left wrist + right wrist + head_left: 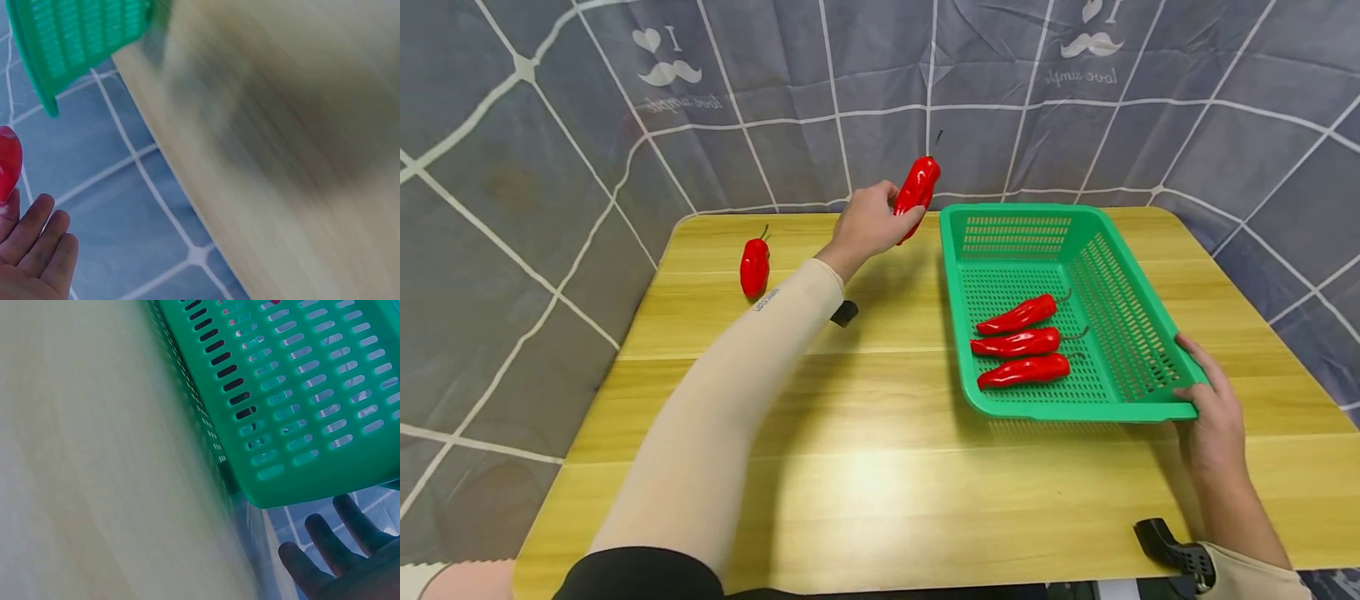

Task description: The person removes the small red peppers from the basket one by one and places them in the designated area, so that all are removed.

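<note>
My left hand (867, 221) pinches a glossy red chili pepper (919, 185) above the table's far edge, left of the green basket (958, 333). In the left wrist view, part of the red pepper (9, 164) shows at the left edge beside the hand's (37, 256) extended lower fingers. The near right corner of the basket is held by my right hand (1216, 421), thumb over the rim. Its other fingers (325, 547) reach out beneath the rim in the right wrist view. Three red peppers (1018, 343) lie side by side inside the basket, stems to the right.
Another red pepper (755, 267) lies on the left part of the wooden table (865, 483). A grey sheet with white lines (790, 83) hangs behind and around the table. Black straps show at both wrists (845, 313).
</note>
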`<state>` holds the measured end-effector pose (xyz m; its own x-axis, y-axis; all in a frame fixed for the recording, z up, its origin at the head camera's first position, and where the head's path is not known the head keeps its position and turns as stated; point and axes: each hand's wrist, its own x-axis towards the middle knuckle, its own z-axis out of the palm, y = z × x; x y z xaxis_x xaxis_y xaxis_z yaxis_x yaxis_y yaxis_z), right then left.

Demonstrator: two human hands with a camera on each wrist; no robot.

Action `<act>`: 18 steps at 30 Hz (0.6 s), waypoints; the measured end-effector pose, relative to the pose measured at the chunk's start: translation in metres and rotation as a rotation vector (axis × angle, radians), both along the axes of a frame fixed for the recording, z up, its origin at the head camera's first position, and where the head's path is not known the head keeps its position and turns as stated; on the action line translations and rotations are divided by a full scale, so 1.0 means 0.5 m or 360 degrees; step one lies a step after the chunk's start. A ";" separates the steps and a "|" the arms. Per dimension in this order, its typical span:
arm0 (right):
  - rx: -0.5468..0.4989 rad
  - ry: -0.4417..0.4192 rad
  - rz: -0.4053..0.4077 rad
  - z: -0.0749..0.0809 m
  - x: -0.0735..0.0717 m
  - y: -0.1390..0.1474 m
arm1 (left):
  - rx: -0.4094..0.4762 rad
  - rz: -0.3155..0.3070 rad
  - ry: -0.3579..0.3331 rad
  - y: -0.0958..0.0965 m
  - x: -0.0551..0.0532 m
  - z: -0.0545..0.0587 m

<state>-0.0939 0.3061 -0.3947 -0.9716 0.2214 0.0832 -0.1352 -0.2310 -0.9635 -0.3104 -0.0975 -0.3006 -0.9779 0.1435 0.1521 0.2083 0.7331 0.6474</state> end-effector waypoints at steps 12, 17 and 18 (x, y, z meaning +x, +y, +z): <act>0.0060 -0.0042 -0.0042 -0.008 -0.001 0.010 | -0.0047 0.0157 -0.0005 -0.094 0.017 -0.049; -0.0039 0.0006 0.0044 -0.011 0.000 0.014 | -0.0064 0.0234 -0.0091 -0.130 0.029 -0.070; -0.0068 0.0017 0.0061 -0.012 -0.001 0.014 | -0.0067 0.0247 -0.0105 -0.137 0.031 -0.075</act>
<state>-0.0942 0.3132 -0.4008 -0.9785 0.1878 0.0849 -0.1358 -0.2774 -0.9511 -0.2946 -0.1659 -0.3380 -0.9965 -0.0052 0.0838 0.0484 0.7799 0.6240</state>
